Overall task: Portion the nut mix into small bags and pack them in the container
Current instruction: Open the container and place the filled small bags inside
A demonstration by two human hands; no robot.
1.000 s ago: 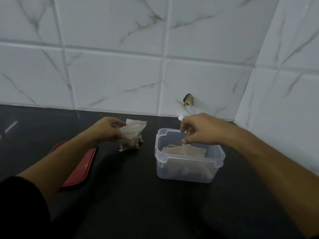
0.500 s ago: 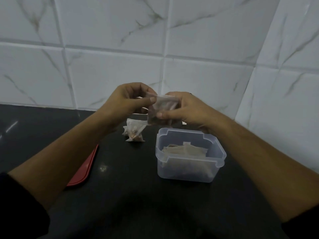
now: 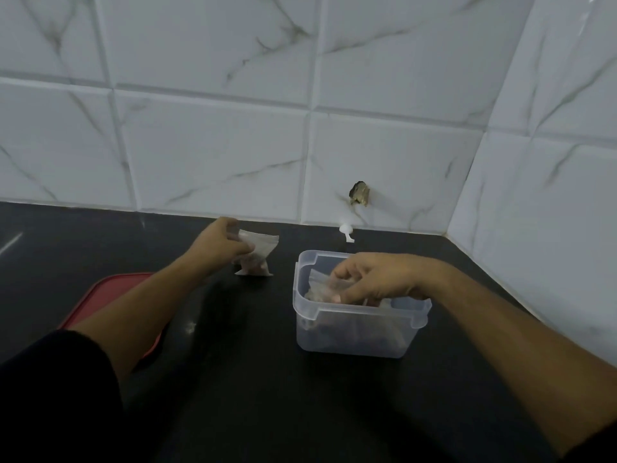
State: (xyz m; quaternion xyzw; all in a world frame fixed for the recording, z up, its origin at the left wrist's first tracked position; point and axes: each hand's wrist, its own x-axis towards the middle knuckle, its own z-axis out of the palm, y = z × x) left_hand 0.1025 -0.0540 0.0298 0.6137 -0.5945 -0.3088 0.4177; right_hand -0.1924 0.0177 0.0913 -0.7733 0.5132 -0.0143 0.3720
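A clear plastic container stands on the black counter, right of centre, with small bags inside it. My right hand is over its open top, fingers closed on a small bag of nut mix that sits partly inside the container. To the left, another small bag of nut mix stands on the counter near the wall. My left hand grips that bag at its upper left edge.
A red lid lies flat on the counter at the left, partly under my left forearm. A small white hook sits at the wall's base behind the container. Tiled walls close the back and right side.
Half a second ago both hands held one bag up above the counter. My right hand has since lowered that bag into the container, and my left hand has gone back down to the bag on the counter.
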